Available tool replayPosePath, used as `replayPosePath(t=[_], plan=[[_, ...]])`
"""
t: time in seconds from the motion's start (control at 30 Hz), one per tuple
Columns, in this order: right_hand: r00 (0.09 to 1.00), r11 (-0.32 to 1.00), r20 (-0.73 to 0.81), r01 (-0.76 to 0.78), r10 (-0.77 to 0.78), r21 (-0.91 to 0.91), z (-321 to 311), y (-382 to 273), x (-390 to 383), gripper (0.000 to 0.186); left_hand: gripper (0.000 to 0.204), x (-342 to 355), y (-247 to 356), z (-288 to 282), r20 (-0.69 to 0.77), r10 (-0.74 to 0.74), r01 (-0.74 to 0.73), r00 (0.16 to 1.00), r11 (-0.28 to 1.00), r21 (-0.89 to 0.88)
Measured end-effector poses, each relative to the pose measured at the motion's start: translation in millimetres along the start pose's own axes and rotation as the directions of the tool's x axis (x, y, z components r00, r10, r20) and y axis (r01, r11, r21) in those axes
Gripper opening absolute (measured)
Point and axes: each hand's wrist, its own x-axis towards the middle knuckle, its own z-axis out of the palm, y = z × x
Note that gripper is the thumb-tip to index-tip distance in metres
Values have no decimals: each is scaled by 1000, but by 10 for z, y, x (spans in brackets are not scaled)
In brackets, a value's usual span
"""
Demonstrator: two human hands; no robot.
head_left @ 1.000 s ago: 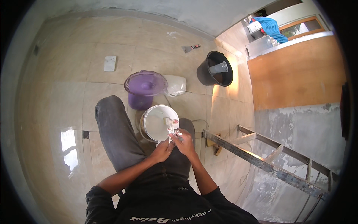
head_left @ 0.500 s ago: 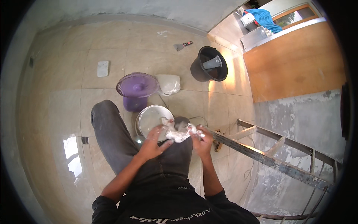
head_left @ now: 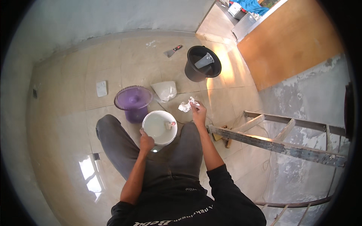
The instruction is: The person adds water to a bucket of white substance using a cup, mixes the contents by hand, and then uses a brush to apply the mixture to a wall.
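Observation:
A white bucket (head_left: pixel 166 141) stands between my knees with cloudy pale liquid in it. Inside, a small white scrap with a red mark (head_left: pixel 169 124) lies against the right wall. The fingers of my left hand (head_left: pixel 146 142) are closed on the bucket's near-left rim. Up and to the right of the bucket, my right hand (head_left: pixel 199 113) pinches a crumpled white plastic wrapper (head_left: pixel 185 107), held over the floor tiles beyond my right knee.
A purple basin (head_left: pixel 132 98) rests on a purple container (head_left: pixel 136 115) beside a white plastic bag (head_left: pixel 164 91). Farther off are a black bucket (head_left: pixel 195 74) holding a translucent cup (head_left: pixel 204 60), a putty knife (head_left: pixel 173 51) and a white slab (head_left: pixel 102 89). A ladder (head_left: pixel 279 145) stands at right.
Both hands held the crumpled wrapper over the bucket's near side. Now my right hand alone has carried it forward, while my left has moved onto the bucket's rim.

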Motion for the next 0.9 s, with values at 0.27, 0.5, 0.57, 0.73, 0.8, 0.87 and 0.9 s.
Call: replayPosePath(t=[0.27, 0.5, 0.57, 0.73, 0.8, 0.87, 0.9], plan=[[999, 999, -25, -44, 44, 28, -11, 471, 46, 17, 62, 294, 336, 492, 53, 43, -43, 998, 999, -1], [990, 971, -90, -83, 106, 224, -148, 547, 245, 15, 63, 758, 691, 622, 92, 140, -151, 986, 981, 122], [986, 959, -88, -118, 145, 257, -348, 668, 348, 15, 62, 827, 1087, 768, 181, 26, -34, 983, 999, 42], [989, 994, -105, -103, 108, 48, -320, 1096, 630, 16, 52, 1099, 1086, 1051, 185, -3, 14, 983, 998, -55], [992, 996, -129, -14, 2, -93, -229, 1173, 660, 17, 49, 1212, 921, 1085, 237, 46, -40, 970, 999, -30], [986, 995, -164, -23, 6, -102, -464, 1450, 660, 18, 50, 1101, 1326, 1367, 314, -11, 37, 949, 996, -76], [985, 994, -170, -25, 6, -109, -501, 1475, 669, 18, 51, 1058, 1483, 1394, 337, -72, 118, 939, 986, -118]])
